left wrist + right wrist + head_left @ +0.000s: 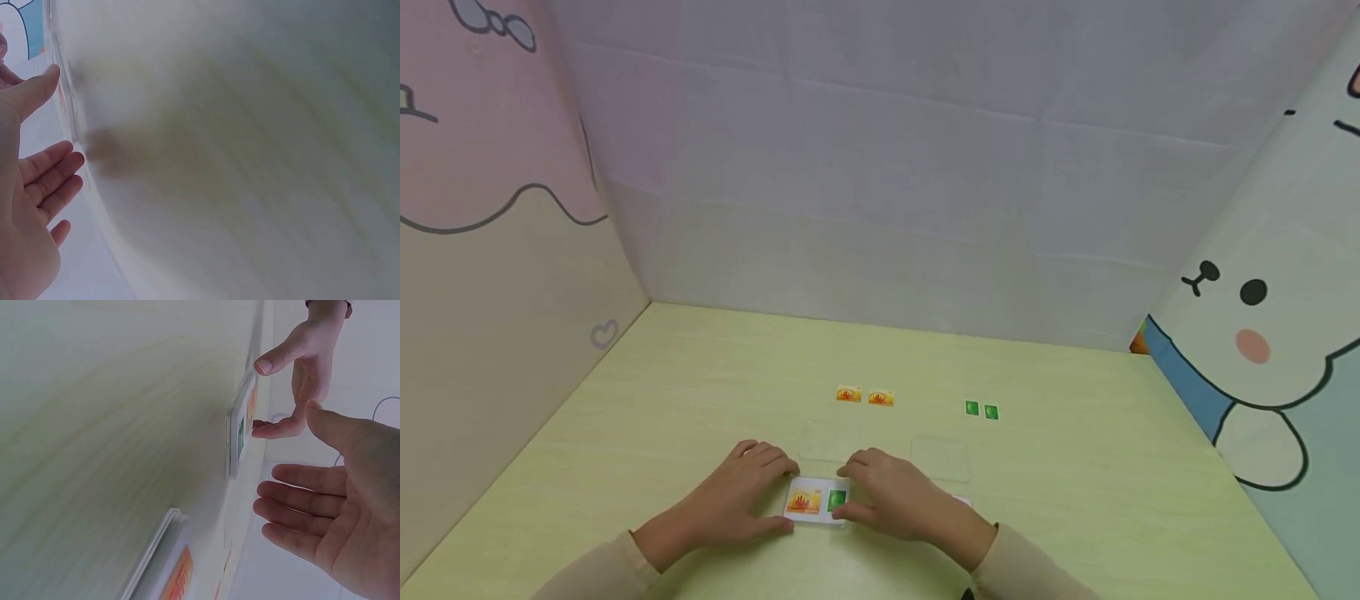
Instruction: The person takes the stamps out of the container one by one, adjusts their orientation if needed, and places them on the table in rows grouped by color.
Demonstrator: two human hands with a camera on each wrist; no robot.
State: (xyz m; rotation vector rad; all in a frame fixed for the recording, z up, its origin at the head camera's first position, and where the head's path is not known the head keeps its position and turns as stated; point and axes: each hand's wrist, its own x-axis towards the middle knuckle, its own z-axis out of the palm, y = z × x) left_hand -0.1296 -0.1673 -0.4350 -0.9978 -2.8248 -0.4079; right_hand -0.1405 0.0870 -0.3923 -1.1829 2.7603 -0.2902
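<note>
On the table between the two hands lies a white card in a clear case (816,512), bearing an orange picture (803,501) and a green one (837,499). My left hand (733,497) is at its left end, thumb near one corner and fingertips near the other; whether they touch cannot be told. My right hand (895,497) hovers at the right end, covering part of that edge in the head view. The right wrist view shows its fingers (300,503) extended, apart from the card, which lies flat (237,428).
A second white card (172,572) lies mostly hidden under the right forearm. Two clear plastic covers (827,440) (940,458) lie beyond the hands. Farther back are two orange stickers (849,393) (881,397) and two green ones (972,408) (992,412). Printed cloth walls (880,183) border the table.
</note>
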